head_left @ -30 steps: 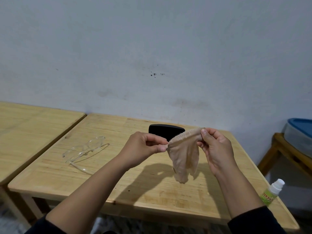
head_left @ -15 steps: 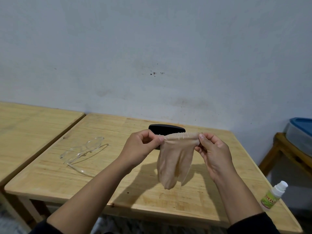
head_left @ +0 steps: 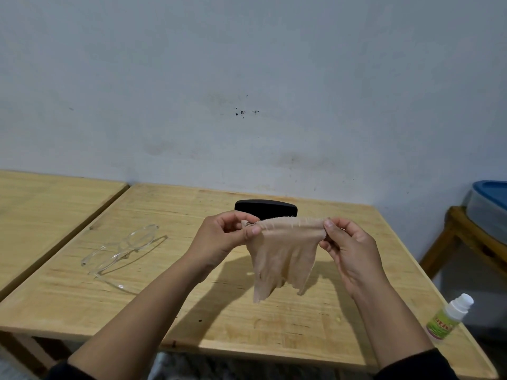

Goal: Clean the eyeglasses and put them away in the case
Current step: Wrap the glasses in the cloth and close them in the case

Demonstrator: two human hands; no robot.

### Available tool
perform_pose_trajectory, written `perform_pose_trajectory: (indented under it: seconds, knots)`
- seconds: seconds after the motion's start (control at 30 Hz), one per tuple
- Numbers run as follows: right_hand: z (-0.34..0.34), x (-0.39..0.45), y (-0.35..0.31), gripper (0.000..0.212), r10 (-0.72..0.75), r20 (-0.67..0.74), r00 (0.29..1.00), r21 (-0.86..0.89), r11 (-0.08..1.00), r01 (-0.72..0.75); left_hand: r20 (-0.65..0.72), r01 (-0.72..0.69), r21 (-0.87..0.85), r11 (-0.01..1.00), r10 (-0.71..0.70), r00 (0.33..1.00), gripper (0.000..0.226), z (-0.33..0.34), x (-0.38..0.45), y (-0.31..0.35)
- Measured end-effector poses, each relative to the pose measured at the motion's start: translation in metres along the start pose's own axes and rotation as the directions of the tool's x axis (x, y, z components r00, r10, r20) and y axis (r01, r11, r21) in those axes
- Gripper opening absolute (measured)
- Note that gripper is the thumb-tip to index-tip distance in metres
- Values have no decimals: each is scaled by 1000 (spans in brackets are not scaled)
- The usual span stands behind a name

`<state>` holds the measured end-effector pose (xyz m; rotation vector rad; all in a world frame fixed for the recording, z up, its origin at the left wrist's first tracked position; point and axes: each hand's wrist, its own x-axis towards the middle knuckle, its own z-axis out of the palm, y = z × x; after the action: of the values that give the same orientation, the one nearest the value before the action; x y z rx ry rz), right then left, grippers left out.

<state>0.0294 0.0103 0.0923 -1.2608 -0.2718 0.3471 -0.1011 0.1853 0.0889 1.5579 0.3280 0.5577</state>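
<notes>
The fingers (head_left: 253, 230) of the left hand (head_left: 219, 239) are pinched closed on one top corner of a thin beige cloth (head_left: 282, 256), and the fingers (head_left: 329, 229) of the right hand (head_left: 354, 250) are pinched on the other corner, so the cloth's upper edge is pulled into a line between them and the rest hangs loose above the surface (head_left: 192, 311).

Going from left to right: a second wooden table stands off to the far left, bare as far as I can see. Next come the eyeglasses (head_left: 120, 250), clear-framed, lying on the surface with their arms unfolded. They sit well apart from both hands, to the left and a little nearer the person than the left hand. Their long axis runs on a slant, from the near left up toward the far right, with one arm trailing toward the front edge. The left hand is plainly the nearer one, so I would expect it to let go of the cloth and fetch them while the right keeps the cloth.

Behind the hands, partly hidden by the cloth's top edge, the black case (head_left: 266, 208) lies closed near the wall. At the right front corner a small spray bottle (head_left: 447, 316) stands tilted at the edge. Nothing has touched the lenses yet, I judge; the wiping is still to come.
</notes>
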Motion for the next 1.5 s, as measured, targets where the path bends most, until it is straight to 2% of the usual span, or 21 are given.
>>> perform_pose_trajectory:
  seconds: [0.17,0.27,0.4,0.5,0.6,0.73,0.83,0.97,1.07,1.13,1.23,1.33,1.4,1.5]
  knots:
    - [-5,10,3,10,15,-21,1000,9,1000,-15,-91,-22,24,999,24,996,14,-1,10,-4]
    - [-3,19,2,10,30,-25,999,6,1000,-30,-127,-24,122,992,39,991,2,-6,22,-8]
    - [4,34,-10,11,10,-37,999,-9,1000,-10,-183,-83,212,974,123,975,16,-5,42,3]
    - [8,42,-28,13,-71,-30,997,16,997,72,-223,-182,275,944,247,943,22,-5,56,23]
    - [7,42,-40,13,-141,-1,990,16,990,141,-165,-295,463,836,408,898,25,-6,59,37]
    - [-8,31,-21,16,-87,17,996,-107,990,88,-1,-375,604,703,471,882,25,-14,40,19]
    - [-29,11,12,19,32,60,998,-239,971,-16,166,-434,671,601,449,878,25,-23,11,-16]
    - [-61,-20,44,15,209,157,965,-384,913,-136,335,-454,655,604,306,891,21,-24,-34,-60]
    - [-74,-35,50,9,258,178,950,-453,878,-154,392,-439,651,619,221,893,14,-23,-55,-70]
    - [-78,-41,47,3,270,193,943,-515,846,-137,434,-430,647,630,159,887,17,-24,-59,-69]
    - [-79,-43,44,11,256,170,952,-557,822,-121,374,-375,653,658,151,915,20,-26,-57,-64]
    - [-73,-36,46,7,185,98,978,-521,847,-108,254,-342,722,602,230,940,15,-21,-45,-61]
    - [-64,-28,49,6,101,60,993,-620,783,-42,194,-289,769,570,222,955,18,-14,-32,-61]
    - [-46,-15,55,7,-14,81,997,-744,664,70,158,-224,802,554,164,974,26,0,-15,-66]
